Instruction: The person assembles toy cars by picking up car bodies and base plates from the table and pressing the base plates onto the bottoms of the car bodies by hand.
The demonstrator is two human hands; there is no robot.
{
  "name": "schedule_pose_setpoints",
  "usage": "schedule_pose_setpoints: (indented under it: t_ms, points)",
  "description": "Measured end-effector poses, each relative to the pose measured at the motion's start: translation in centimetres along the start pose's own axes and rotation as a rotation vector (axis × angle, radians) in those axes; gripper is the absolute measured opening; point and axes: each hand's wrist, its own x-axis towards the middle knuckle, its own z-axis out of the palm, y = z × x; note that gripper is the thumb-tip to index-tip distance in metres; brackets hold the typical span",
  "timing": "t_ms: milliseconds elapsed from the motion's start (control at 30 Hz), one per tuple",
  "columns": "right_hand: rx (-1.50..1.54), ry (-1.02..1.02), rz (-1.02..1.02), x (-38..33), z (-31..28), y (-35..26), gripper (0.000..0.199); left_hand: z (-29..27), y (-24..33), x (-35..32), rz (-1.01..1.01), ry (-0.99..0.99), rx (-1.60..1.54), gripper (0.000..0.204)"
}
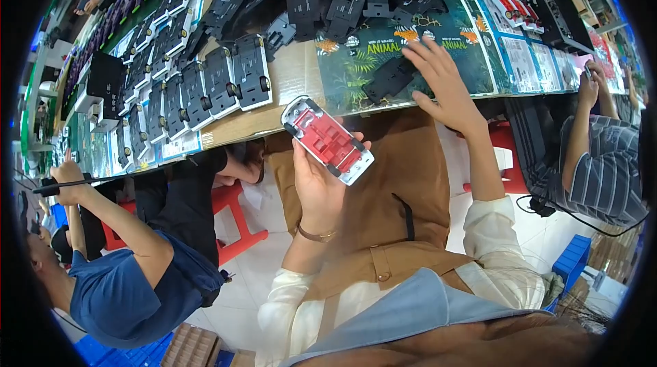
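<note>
Mid-assembly: left hand [318, 186] fingers wrapped around red toy car chassis [328, 140], right hand [441, 83] fingers spread reaching black plastic part [389, 78]; next needs a pinch.

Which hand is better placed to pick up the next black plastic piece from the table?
Probably the right hand: it rests on the table beside a flat black plastic piece. The left hand already holds the red toy car in its white tray.

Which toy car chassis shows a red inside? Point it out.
The toy car chassis held in the left hand; the chassis rows on the table show only black.
</note>
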Motion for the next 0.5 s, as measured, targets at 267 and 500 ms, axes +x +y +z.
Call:
schedule_pose_setpoints:
  t_ms: [267, 500]
  points:
    - [-0.124, 0.3, -0.205, -3.0, 2.2, 0.2, 0.022, 0.3, 0.1, 0.0, 0.02, 0.014, 0.07, 0.052]
    - [-0.125, 0.338, 0.226, 0.3, 2.8, 1.4, 0.008, 0.4, -0.7, 0.1, -0.062, 0.007, 0.011, 0.051]
